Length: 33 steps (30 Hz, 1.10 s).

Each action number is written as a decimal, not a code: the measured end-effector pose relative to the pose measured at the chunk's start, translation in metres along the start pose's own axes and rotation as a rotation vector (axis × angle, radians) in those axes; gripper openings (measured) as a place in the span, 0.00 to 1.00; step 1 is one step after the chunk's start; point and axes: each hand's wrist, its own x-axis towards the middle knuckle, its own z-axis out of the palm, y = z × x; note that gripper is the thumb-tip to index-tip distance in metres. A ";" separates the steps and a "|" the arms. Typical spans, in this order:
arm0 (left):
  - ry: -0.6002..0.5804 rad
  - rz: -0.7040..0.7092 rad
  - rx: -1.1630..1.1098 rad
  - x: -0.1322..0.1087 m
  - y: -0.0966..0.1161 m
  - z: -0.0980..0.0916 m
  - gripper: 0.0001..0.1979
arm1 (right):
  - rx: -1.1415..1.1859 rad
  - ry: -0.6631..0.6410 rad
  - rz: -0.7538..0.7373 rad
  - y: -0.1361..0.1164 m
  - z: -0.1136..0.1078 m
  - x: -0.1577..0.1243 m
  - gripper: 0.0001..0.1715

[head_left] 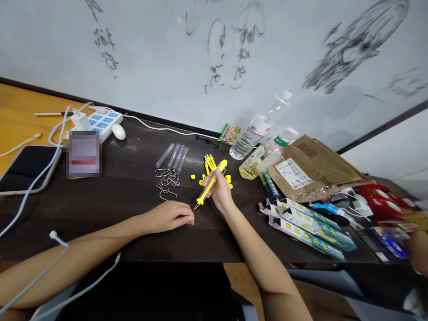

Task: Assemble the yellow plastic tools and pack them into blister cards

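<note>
My right hand (219, 189) is closed around a yellow spring scale (210, 185), tilted so that its thin metal hook points down and left. My left hand (172, 216) rests palm down on the dark table (140, 243), just left of the hook tip. Its fingers are curled, and what lies under them, if anything, is hidden. Beyond my hands lie several clear plastic tubes (174, 157) and a tangle of bent metal hooks (168, 178). Several yellow rods (209, 162) and a small yellow cap (193, 177) sit close to my right hand.
Several opened boxes (307, 229) lie at right, before a brown parcel bag (314, 169). Two bottles, a water bottle (256, 131) and a juice bottle (264, 156), stand by the whiteboard (150, 58). At left are a power strip (103, 122), a phone (26, 167) and white cables.
</note>
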 end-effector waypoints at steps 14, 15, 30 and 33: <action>0.007 0.012 0.036 -0.001 -0.002 0.001 0.15 | 0.018 -0.003 0.014 0.007 -0.005 0.004 0.20; -0.004 0.013 0.036 -0.002 -0.002 0.001 0.14 | 0.020 -0.004 0.017 0.006 -0.005 0.004 0.20; 0.249 0.029 0.157 -0.004 -0.007 0.000 0.11 | 0.019 -0.092 0.029 0.007 0.009 -0.007 0.20; 0.542 -0.052 0.078 -0.006 -0.006 -0.006 0.11 | 0.030 -0.079 -0.013 0.002 0.007 -0.007 0.21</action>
